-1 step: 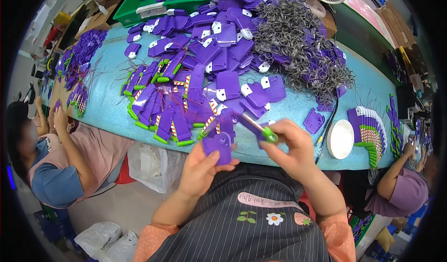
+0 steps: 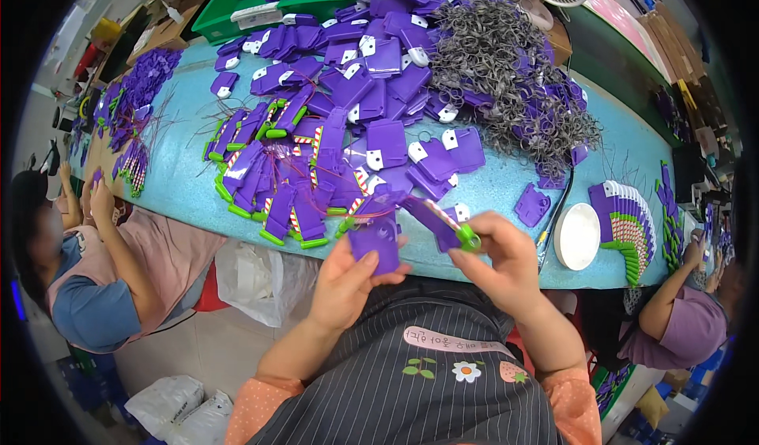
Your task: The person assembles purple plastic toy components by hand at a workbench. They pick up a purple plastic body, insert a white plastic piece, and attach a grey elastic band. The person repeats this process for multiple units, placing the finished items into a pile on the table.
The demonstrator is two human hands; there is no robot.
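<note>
My left hand [image 2: 341, 284] is closed on a flat purple plastic plate [image 2: 375, 249], its thumb lying on the near face. Between the fingers and thumb of my right hand [image 2: 504, 269] is a purple plastic piece [image 2: 427, 222] with a red-and-white striped strip and a bright green end. The two held pieces are close together at their far ends; whether they touch I cannot tell. Just beyond them lies a heap of similar purple pieces [image 2: 278, 212] with green ends and thin red wires. Purple covers [image 2: 386, 141] with white corners are piled farther back.
Tangled grey metal rings [image 2: 506, 65] are heaped at the back right. A round white dish [image 2: 578, 238] and a fanned row of purple pieces [image 2: 624, 224] sit to the right. A green bin [image 2: 237, 6] stands at the back. Co-workers [image 2: 118, 279] sit on both sides.
My right hand and its striped piece have shifted slightly right and down. The plate in my left hand has tilted a little and moved slightly right.
</note>
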